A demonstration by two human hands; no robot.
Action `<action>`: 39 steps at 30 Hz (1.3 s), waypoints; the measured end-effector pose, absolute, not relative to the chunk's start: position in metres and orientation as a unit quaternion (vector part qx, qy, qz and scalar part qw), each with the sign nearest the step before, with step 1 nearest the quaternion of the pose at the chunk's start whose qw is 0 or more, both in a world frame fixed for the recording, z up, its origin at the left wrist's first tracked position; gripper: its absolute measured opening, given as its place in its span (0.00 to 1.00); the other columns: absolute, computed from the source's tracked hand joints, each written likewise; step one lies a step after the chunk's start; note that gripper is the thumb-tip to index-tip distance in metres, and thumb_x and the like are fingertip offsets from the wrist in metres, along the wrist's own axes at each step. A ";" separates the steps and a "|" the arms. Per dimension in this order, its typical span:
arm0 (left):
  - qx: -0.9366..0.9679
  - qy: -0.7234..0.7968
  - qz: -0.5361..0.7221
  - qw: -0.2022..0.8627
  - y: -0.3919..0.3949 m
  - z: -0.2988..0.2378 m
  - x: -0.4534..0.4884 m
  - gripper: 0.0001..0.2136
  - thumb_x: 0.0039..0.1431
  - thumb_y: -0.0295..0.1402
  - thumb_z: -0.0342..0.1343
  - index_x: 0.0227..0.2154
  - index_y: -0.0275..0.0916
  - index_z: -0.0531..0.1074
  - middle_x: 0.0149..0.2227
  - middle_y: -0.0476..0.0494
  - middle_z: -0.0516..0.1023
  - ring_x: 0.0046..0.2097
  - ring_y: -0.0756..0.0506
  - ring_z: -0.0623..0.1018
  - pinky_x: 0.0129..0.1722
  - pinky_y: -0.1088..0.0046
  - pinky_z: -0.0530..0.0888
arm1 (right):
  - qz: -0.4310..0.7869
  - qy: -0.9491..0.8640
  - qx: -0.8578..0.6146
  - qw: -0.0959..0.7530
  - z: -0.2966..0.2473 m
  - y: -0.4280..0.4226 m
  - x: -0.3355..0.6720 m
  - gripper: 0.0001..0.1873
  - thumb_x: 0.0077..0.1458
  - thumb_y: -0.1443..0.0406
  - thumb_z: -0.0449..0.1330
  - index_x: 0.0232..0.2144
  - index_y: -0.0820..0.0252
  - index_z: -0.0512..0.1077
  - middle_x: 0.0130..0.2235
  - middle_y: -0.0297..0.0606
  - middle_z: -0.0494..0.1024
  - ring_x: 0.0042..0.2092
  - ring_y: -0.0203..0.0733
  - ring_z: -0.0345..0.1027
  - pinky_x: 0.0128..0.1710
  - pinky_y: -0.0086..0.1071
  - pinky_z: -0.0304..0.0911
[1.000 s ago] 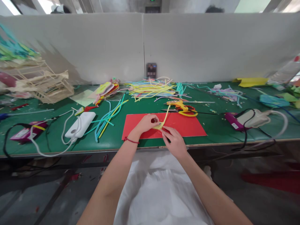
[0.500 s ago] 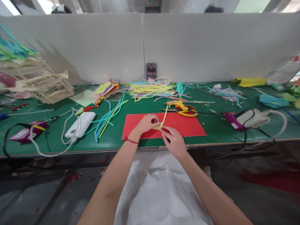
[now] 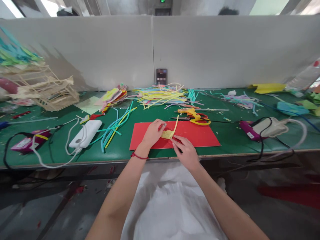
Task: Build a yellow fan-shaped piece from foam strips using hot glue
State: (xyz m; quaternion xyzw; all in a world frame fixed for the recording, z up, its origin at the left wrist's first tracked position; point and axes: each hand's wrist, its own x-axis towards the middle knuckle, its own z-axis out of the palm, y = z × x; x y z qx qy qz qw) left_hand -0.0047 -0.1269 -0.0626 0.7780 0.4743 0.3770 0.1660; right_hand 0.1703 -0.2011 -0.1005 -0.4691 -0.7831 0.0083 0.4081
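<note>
- Yellow strip piece [image 3: 166,134] is set on the red board [image 3: 202,135], between the two hands; its left end is partly covered by fingers, and how its strips are joined cannot be made out.
- From its right end, a single narrow yellow strip [image 3: 176,124] is angled up toward the scissors [image 3: 201,123].
- The left hand [image 3: 152,134] is placed over the left end, its thumb and forefinger curled close together; a small greyish spot is seen at their tips, but whether anything is pinched in that grip cannot be told.
- The right hand [image 3: 186,150] is laid at the near right edge, its fingers extended and its fingertips brought against the piece; its thumb is held apart below them, and whether the grip has hold of the piece cannot be told.
- The near edge of the board is partly hidden by both hands.
- The scissors, behind the board on the green worktop [image 3: 230,133], are partly covered by a yellow tool [image 3: 195,114] whose kind is unclear.
- Individual strips in the heaped strips [image 3: 160,96] are hard to separate by eye.
- The upright dark device [image 3: 161,76] is blurred by pixelation.
- Both forearms are cut off by the lower edge.
</note>
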 end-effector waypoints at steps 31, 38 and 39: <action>0.754 0.582 0.303 0.028 -0.165 -0.077 0.021 0.06 0.52 0.35 0.62 0.32 0.41 0.72 0.37 0.47 0.73 0.44 0.43 0.70 0.50 0.60 0.59 | 0.146 -0.802 -0.434 0.384 -0.090 -0.123 0.203 0.08 0.53 0.57 0.61 0.29 0.54 0.77 0.34 0.38 0.76 0.40 0.44 0.69 0.45 0.39 0.64; 0.755 0.578 0.303 0.060 -0.167 -0.077 0.020 0.07 0.51 0.33 0.63 0.33 0.42 0.73 0.39 0.48 0.73 0.44 0.44 0.70 0.50 0.61 0.59 | 0.161 -0.801 -0.436 0.378 -0.088 -0.123 0.204 0.08 0.53 0.59 0.61 0.28 0.55 0.76 0.32 0.36 0.74 0.37 0.41 0.68 0.42 0.36 0.64; 0.755 0.579 0.302 0.066 -0.168 -0.077 0.019 0.07 0.51 0.33 0.62 0.33 0.42 0.74 0.39 0.48 0.73 0.44 0.44 0.70 0.51 0.61 0.58 | 0.160 -0.801 -0.437 0.377 -0.088 -0.123 0.204 0.08 0.53 0.59 0.61 0.28 0.55 0.76 0.32 0.36 0.74 0.37 0.41 0.68 0.42 0.36 0.64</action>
